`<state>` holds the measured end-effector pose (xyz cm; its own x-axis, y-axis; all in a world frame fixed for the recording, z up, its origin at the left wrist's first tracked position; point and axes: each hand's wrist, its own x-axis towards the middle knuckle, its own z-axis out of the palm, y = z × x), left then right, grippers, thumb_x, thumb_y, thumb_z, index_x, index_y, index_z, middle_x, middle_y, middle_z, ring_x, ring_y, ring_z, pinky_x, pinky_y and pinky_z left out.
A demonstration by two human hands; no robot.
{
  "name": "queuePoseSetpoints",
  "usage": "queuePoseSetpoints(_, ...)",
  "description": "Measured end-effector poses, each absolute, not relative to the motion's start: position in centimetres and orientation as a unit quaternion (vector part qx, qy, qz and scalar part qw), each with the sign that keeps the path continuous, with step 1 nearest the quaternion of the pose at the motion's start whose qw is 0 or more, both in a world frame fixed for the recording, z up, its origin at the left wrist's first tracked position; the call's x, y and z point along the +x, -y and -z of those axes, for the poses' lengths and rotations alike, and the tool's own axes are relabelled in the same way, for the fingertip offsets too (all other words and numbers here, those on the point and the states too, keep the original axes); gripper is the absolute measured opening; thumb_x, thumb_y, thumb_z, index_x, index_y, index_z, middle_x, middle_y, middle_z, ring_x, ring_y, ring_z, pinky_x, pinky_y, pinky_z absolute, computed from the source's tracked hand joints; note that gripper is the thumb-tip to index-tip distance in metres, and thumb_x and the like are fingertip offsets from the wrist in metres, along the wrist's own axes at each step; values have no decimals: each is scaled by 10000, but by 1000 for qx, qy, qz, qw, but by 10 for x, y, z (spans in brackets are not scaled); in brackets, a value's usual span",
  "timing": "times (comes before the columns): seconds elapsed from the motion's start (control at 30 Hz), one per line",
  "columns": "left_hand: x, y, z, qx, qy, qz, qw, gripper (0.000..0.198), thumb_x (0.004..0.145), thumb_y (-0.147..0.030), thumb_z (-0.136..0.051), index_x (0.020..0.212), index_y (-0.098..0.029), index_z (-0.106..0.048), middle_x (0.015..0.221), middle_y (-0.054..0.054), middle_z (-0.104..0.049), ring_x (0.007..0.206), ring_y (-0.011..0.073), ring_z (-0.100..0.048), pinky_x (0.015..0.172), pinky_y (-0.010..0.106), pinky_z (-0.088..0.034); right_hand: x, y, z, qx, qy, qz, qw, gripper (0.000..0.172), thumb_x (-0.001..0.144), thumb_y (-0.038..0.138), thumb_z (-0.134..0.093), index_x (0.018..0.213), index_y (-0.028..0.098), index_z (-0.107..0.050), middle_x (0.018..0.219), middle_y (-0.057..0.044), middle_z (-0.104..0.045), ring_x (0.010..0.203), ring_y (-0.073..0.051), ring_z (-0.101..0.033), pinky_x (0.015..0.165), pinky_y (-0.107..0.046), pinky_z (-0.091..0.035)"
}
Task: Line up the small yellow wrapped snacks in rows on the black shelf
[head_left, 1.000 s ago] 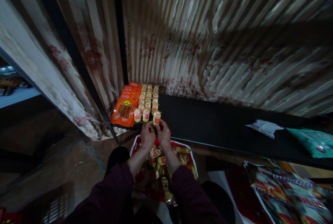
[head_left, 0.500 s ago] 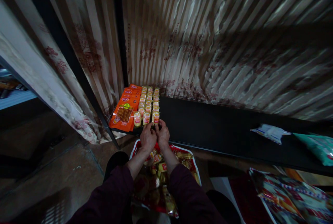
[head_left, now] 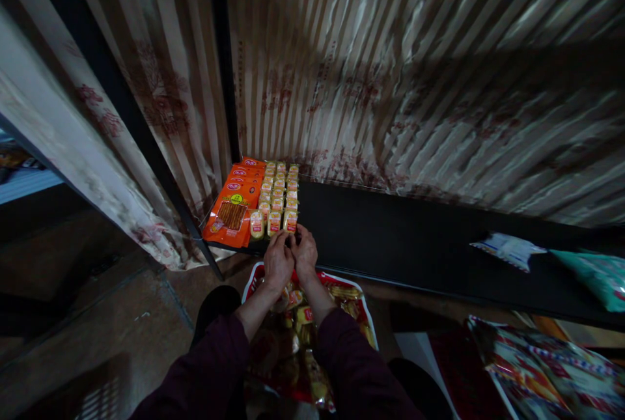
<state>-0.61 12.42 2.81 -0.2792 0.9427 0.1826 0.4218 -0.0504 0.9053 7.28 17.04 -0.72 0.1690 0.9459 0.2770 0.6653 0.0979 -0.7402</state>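
At the shelf's front edge, my left hand [head_left: 278, 260] and my right hand [head_left: 305, 253] are close together, fingers curled in. Both hold the lower end of a small wrapped snack cake [head_left: 290, 220], the front one of the right-hand row. It has a clear yellowish wrapper with a red label, and my fingertips hide its bottom. Beside it stand more wrapped cakes [head_left: 274, 222] in three rows running back. Left of them, flat orange snack packets [head_left: 228, 217] overlap one another. Under my forearms is a red basket with a white rim [head_left: 367, 310], holding many more wrapped packs.
The black shelf [head_left: 371, 231] stretches right, with a white-blue packet [head_left: 508, 251] and a green bag [head_left: 593, 277] on it. A dark post [head_left: 227, 62] and striped curtain [head_left: 390, 81] stand behind. Another container of bags [head_left: 547, 368] is at lower right.
Both hands stay at the front cake of the right-hand row, with only a very slight shift of the fingers. The view has moved a little; the packs keep their places.
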Motion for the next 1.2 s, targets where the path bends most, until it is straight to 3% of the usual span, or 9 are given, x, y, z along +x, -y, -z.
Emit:
queuePoseSetpoints(0.27, -4, -125, -23, 535, -611, -509, 283, 450, 721, 11, -409, 1036, -190, -660, 1151, 84, -624, 1138, 184, -558, 1068, 380, -404, 74, -172, 7, -646, 613, -172, 421, 361, 784, 234, -497, 1118, 173, -619, 1053, -100, -652, 929, -210, -572, 887, -354, -437)
queuePoseSetpoints(0.93, -1, -123, -20, 547, -613, -508, 259, 526, 717, 30, -396, 1126, -210, -624, 1159, 84, -611, 1158, 195, -549, 1096, 411, -374, 78, -176, 3, -634, 606, -213, 431, 431, 788, 317, -521, 1175, 149, -609, 1063, -116, -669, 890, -205, -602, 862, -354, -466)
queuePoseSetpoints(1.2, -2, -118, -19, 530, -615, -517, 270, 495, 712, 29, -427, 1092, -217, -630, 1126, 84, -615, 1149, 209, -550, 1076, 389, -397, 78, -169, 2, -632, 596, -231, 438, 452, 806, 346, -512, 1191, 119, -587, 1146, -148, -638, 966, -221, -606, 915, -378, -458)
